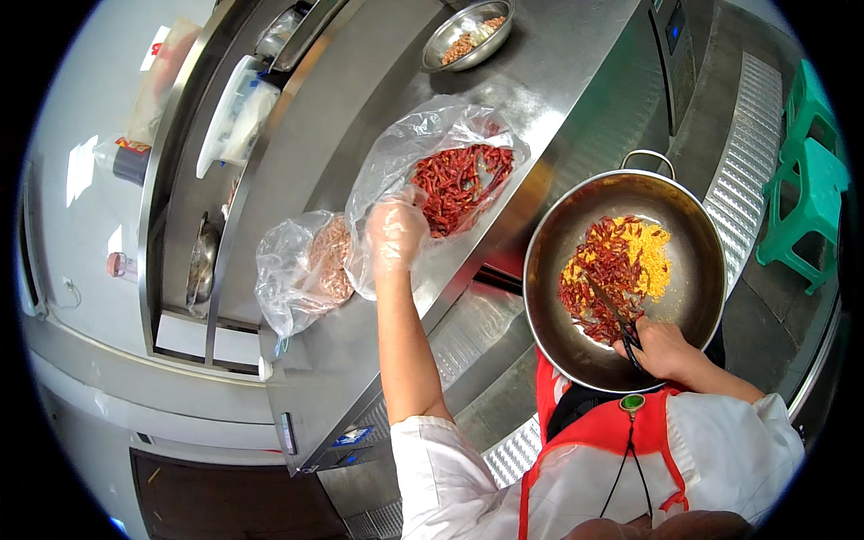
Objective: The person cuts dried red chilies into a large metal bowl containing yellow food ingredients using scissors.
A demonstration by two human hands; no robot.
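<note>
A: From my remote station, what do I see at the right hand (664, 349)?

B: Right hand: grip closed around the handles of the scissors (634, 346), blades reaching into the red chilies (598, 270) in the pan (695, 279).

A: And around those chilies?

B: Yellow grains (652, 247), most exposed along the right side of the heap.

A: The left hand (396, 236)?

B: Left hand (sheathed in a clear plastic glove): at the near left side of the open chili bag (393, 153). I cannot tell whether its grip is closed on the film or only resting there.

A: Position of that bag?

B: On the steel counter (355, 130), left of the pan, with more red chilies inside.

A: Neighbours?

B: Second bag (283, 270), left of the left hand, holding pinkish-brown pieces; metal bowl (434, 56), farther along the counter, partly filled.
</note>
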